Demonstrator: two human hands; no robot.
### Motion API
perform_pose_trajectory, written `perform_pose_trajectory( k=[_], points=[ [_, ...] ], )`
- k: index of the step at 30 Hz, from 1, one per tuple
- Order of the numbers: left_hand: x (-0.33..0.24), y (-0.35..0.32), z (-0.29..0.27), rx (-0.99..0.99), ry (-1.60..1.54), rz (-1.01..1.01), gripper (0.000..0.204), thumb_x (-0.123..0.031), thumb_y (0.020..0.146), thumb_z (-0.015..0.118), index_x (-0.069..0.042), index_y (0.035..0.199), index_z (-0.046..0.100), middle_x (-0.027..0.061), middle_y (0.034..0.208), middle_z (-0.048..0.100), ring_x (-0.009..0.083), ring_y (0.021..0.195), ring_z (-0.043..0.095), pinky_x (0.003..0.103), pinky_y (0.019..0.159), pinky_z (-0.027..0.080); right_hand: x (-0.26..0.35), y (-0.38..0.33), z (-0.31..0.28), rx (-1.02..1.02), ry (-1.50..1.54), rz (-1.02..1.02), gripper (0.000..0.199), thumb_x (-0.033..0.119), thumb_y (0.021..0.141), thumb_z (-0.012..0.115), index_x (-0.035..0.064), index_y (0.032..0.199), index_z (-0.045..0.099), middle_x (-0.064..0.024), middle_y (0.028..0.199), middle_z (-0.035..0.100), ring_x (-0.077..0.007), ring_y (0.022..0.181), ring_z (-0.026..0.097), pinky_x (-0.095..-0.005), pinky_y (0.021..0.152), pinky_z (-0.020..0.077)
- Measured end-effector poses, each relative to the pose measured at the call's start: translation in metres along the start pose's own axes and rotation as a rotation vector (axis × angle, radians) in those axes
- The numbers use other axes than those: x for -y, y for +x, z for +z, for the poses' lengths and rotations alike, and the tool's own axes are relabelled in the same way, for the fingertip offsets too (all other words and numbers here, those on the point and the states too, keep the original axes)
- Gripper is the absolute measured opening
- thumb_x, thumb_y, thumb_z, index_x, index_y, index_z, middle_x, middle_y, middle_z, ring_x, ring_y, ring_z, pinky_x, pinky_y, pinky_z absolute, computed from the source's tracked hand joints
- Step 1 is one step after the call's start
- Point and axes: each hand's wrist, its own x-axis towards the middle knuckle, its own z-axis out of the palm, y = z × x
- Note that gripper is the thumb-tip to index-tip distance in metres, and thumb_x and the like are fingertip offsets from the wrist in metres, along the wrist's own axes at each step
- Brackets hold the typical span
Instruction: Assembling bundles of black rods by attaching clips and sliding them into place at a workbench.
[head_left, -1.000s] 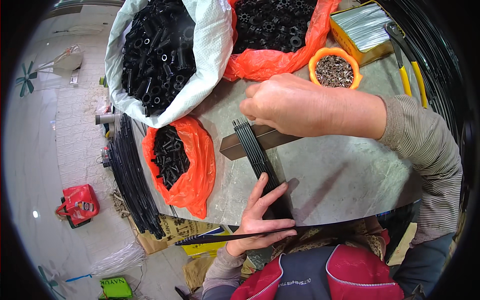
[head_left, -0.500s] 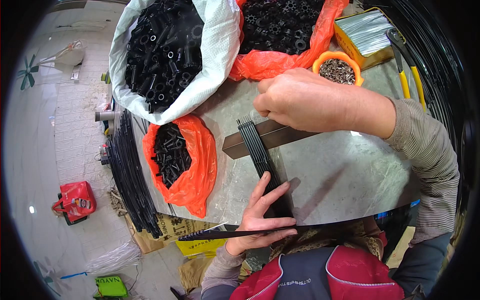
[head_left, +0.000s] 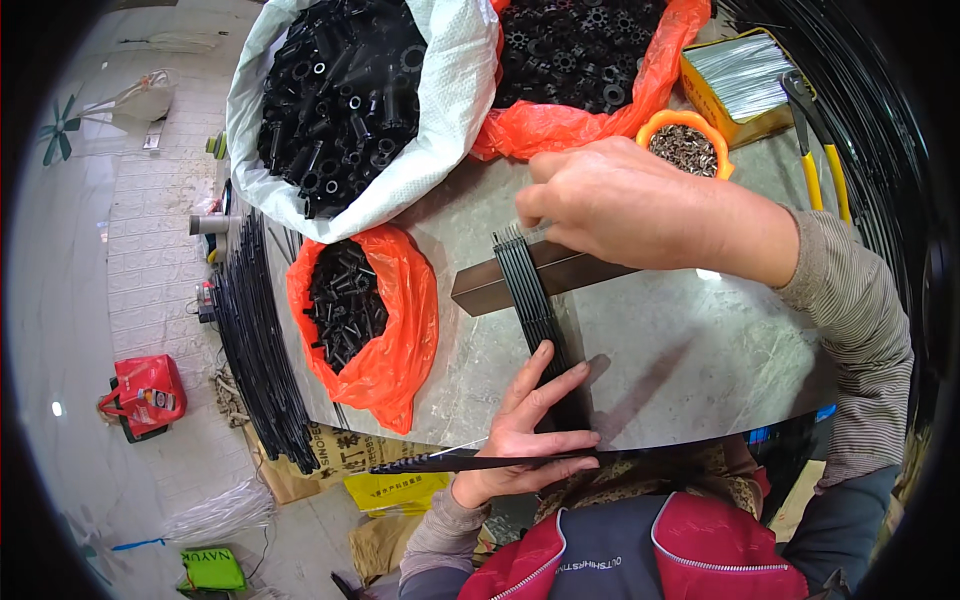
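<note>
A flat row of thin black rods [head_left: 525, 290] lies side by side across a dark brown rectangular bar [head_left: 482, 287] on the table. My left hand [head_left: 530, 430] grips the near part of the rods, fingers spread along them. More dark rods [head_left: 430, 463] run out leftward between its thumb and fingers. Over the bar, my right hand [head_left: 640, 205] is closed, its fingertips pinched together beside the far ends of the row. Whatever they hold is hidden. Behind that hand stands an orange bowl [head_left: 722, 140] of small metal pieces.
A white woven sack [head_left: 460, 90] and two red plastic bags [head_left: 405, 345] of black parts crowd the back and left. Wires fill a yellow box [head_left: 712, 98]; yellow-handled pliers [head_left: 812, 165] lie beside it. Long black rods [head_left: 255, 350] line the left table edge.
The view has shifted slightly. The rod row has moved a little right along the bar, and its far ends are now closer to my right fingertips. My left hand keeps its grip.
</note>
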Motion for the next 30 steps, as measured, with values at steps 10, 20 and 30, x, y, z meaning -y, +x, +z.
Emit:
perform_pose_trajectory(
  k=[10,20,30],
  points=[
    [0.0,0.002,0.001,0.019,-0.041,0.008,0.034,-0.026,0.078,0.093,-0.025,0.111,0.084,0.017,0.161,0.049,0.0491,0.159,0.023,0.06,0.126,0.024,0.001,-0.005,0.004,-0.032,-0.001,0.067,0.007,0.012,0.091,0.067,0.0055,0.094,0.066,-0.0145,0.093,0.067,-0.0392,0.088,0.07,-0.0489,0.074,0.0557],
    [-0.001,-0.008,0.002,-0.002,-0.035,0.021,0.029,-0.022,0.076,0.094,-0.017,0.104,0.087,0.0142,0.162,0.048,0.0431,0.161,0.02,0.055,0.128,0.021,0.01,-0.004,-0.021,-0.157,-0.211,0.027,0.02,0.025,0.091,0.073,0.0092,0.1,0.067,-0.0101,0.1,0.066,-0.0333,0.094,0.071,-0.0462,0.072,0.0574],
    [0.005,-0.007,0.002,-0.01,-0.044,0.077,0.028,-0.026,0.079,0.092,-0.023,0.106,0.086,0.0119,0.163,0.048,0.0403,0.162,0.018,0.063,0.128,0.008,-0.035,-0.071,-0.129,-0.045,-0.98,0.278,0.008,0.014,0.086,0.071,0.0088,0.092,0.072,-0.0062,0.094,0.068,-0.0241,0.092,0.071,-0.0381,0.075,0.0585]
  ],
)
